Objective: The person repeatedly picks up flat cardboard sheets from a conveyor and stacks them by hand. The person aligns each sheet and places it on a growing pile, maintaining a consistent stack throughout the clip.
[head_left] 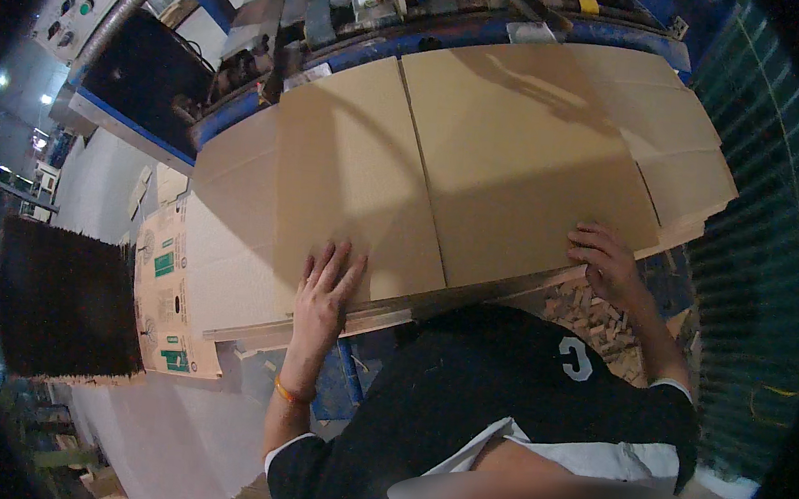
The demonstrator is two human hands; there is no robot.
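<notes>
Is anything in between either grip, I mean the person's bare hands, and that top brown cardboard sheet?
Nothing visible: the left grip and right grip both rest fingers-down on the top cardboard sheet, near its front edge.

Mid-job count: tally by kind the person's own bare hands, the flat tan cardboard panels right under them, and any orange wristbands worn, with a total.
Bare hands, left hand and right hand: 2
Flat tan cardboard panels, left panel and right panel: 2
Orange ring-shaped wristband: 1
Total: 5
</notes>
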